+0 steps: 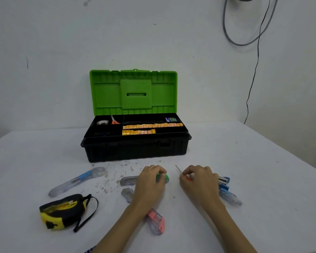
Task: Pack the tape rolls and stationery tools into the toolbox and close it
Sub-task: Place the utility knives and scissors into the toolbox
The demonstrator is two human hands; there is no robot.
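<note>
The black toolbox point(135, 152) stands open at the back of the table, its green lid point(133, 92) upright. Its tray holds a clear tape roll point(102, 122), orange-handled scissors point(115, 121), rows of yellow boxes point(151, 126) and a small blue box point(171, 119). My left hand point(150, 181) curls round a green item point(162, 177) on the table. My right hand point(199, 181) pinches a small orange-handled tool point(182, 173) with a thin metal tip. A grey cutter point(129, 180) lies just left of my left hand.
A clear-blue cutter point(78, 180) and a yellow-black tape measure point(62, 210) lie at the left. A pink-clear tool point(156, 221) lies under my left forearm, a grey one point(127, 194) beside it. A blue stapler point(223, 180) and a clear-blue tool point(230, 198) sit behind my right hand. Cables point(257, 52) hang on the wall.
</note>
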